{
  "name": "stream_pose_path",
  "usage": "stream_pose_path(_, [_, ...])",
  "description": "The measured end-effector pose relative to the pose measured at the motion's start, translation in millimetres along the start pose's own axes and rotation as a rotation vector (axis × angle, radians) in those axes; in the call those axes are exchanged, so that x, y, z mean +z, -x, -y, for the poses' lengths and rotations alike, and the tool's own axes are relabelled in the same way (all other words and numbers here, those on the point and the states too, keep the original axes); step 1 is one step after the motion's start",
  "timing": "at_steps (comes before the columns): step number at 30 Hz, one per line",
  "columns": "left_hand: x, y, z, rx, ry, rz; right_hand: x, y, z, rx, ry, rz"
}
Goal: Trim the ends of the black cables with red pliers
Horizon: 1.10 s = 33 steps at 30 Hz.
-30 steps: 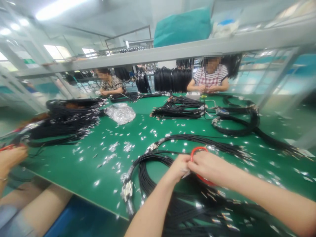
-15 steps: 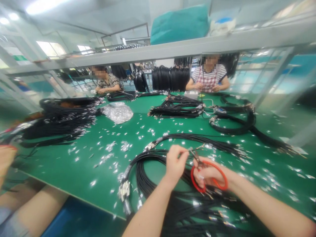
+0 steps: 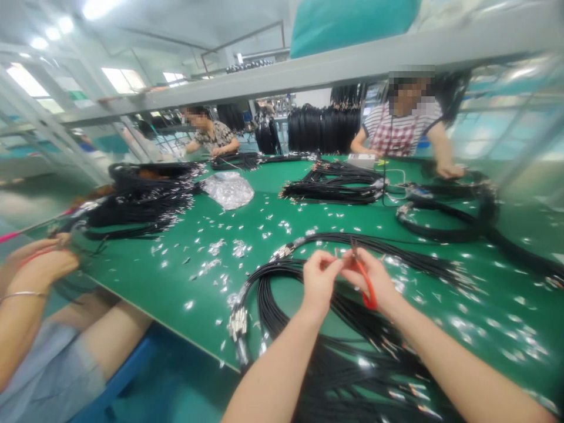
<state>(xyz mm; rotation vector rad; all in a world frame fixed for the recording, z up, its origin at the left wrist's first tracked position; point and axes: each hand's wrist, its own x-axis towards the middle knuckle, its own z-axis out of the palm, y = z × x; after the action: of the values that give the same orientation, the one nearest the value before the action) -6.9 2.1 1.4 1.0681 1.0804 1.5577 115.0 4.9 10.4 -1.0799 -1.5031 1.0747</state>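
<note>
My right hand (image 3: 374, 276) is closed on a pair of scissors (image 3: 369, 288) with red handles, their dark blades pointing up and away from me. Just left of it, my left hand (image 3: 319, 281) pinches what looks like the end of a thin cable; the fingers of both hands meet and hide most of it. Under my wrists lies a coiled bundle of black cables (image 3: 277, 294) with metal connectors (image 3: 238, 322) at its left. A second black bundle (image 3: 396, 254) stretches behind my hands, its stripped ends fanning out to the right.
Small clear scraps (image 3: 215, 247) litter the green table (image 3: 145, 288). A plastic bag (image 3: 229, 190) and more cable bundles (image 3: 339, 185) lie farther back. At left, a co-worker's hands (image 3: 53, 258) hold red-handled scissors. Two people sit across, beneath a grey shelf beam (image 3: 264, 88).
My right hand has drawn in against my left fingertips, and the scissors have turned from pointing left to pointing up. The view has shifted. The co-worker across at right has reached toward the coiled cables.
</note>
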Motion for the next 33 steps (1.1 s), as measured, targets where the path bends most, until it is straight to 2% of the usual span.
stream_pose_path(2, [-0.5,-2,1,-0.036,0.064,-0.053,13,-3,-1,-0.023,-0.034,-0.004])
stream_pose_path(5, [-1.1,-6,1,-0.089,0.140,-0.074,20,-9,-6,-0.043,-0.060,-0.007])
stream_pose_path(9, [-2.6,-8,-4,-0.104,0.184,-0.032,17,-11,-15,-0.009,-0.089,-0.008])
stream_pose_path(14, [-6.2,-8,-9,-0.028,0.050,-0.022,14,-9,-15,0.011,-0.047,0.015])
stream_pose_path(19, [-6.8,-9,-7,-0.023,-0.002,-0.021,11,-9,-8,0.022,-0.029,-0.021])
stream_pose_path(28, [-6.4,-9,-11,-0.058,0.038,0.048,7,-6,-6,0.028,-0.019,0.027])
stream_pose_path(33, [-6.6,-10,-10,-0.037,0.064,0.025,7,-3,-3,0.032,-0.033,0.021])
